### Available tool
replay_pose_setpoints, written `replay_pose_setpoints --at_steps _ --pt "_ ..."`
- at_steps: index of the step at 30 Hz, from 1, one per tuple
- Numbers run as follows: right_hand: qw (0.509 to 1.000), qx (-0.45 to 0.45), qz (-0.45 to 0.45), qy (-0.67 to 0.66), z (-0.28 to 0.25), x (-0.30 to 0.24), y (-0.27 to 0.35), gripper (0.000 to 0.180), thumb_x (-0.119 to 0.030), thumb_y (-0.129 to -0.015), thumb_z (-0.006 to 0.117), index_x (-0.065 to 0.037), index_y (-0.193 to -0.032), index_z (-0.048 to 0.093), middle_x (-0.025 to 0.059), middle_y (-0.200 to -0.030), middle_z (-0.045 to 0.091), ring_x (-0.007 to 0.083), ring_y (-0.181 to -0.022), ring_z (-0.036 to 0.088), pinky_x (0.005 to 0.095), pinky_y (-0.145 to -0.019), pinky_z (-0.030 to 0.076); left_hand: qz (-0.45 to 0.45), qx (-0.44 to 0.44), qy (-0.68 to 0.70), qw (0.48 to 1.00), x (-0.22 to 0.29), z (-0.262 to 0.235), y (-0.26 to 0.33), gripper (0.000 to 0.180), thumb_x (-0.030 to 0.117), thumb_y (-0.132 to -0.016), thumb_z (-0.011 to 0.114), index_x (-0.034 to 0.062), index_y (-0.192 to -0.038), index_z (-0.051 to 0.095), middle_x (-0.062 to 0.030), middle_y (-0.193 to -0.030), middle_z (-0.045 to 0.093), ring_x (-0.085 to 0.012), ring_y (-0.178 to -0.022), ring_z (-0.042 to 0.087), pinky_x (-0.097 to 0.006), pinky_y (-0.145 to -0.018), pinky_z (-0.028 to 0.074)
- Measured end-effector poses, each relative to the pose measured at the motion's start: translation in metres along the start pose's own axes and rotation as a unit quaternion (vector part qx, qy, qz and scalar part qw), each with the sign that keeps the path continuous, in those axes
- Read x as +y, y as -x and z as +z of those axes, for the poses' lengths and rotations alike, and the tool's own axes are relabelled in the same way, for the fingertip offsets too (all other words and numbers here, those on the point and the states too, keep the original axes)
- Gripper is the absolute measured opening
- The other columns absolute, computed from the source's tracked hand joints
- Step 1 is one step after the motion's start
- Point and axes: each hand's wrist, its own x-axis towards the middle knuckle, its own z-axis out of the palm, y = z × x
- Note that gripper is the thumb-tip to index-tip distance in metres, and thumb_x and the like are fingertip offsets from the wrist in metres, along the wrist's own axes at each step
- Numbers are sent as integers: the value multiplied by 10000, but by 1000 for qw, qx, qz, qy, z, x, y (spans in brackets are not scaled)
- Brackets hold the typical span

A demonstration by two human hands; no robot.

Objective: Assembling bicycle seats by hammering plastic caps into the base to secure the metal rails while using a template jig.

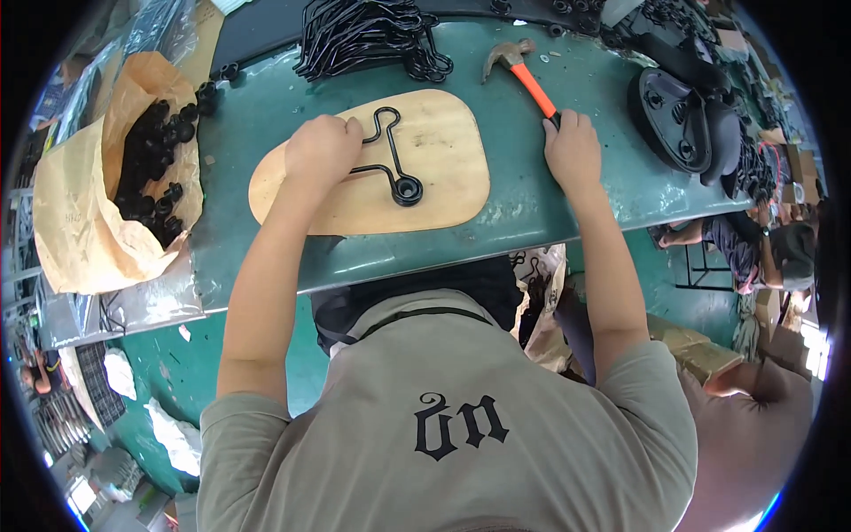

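Note:
A rounded wooden board (443, 164) lies on the green workbench (266, 115). On the board rests a bent black wire piece (387, 142) with a black round cap (408, 190) on its near end. My left hand (321, 149) is closed on the left part of that wire piece, pressing it to the board. My right hand (572, 146) grips the black end of a hammer (523, 71) with an orange handle; the hammer lies flat on the bench, its metal head pointing away to the upper left.
An open brown paper bag (84, 204) of black round caps sits at the left. A heap of black wire pieces (363, 35) lies at the back. Black round plates (683, 120) stand at the right. Another person (753, 248) sits at far right.

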Motion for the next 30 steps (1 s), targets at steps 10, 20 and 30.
replay_pose_setpoints --at_steps 10,20,30 --pt "772 -289 242 -512 -154 -97 116 335 -302 -1136 509 -20 -973 584 -6 -676 529 82 -470 473 259 -443 364 41 28 11 999 -10 -5 13 478 305 -1024 455 -10 -915 797 -255 -988 767 -419 -948 746 -509 -892 595" --pt "904 -269 4 -334 -172 -112 177 212 -205 -1062 666 7 -1070 650 219 -805 621 351 -703 625 388 -658 519 28 42 27 998 -3 -7 17 465 296 -1031 451 18 -885 794 -223 -961 773 -404 -909 749 -504 -860 605" --pt "848 33 -170 -501 -216 -111 153 243 -255 -1103 573 -39 -994 558 164 -798 618 286 -614 586 372 -530 455 44 44 51 997 -4 -8 20 517 323 -1053 421 -16 -896 779 -275 -942 746 -460 -902 722 -548 -903 568"
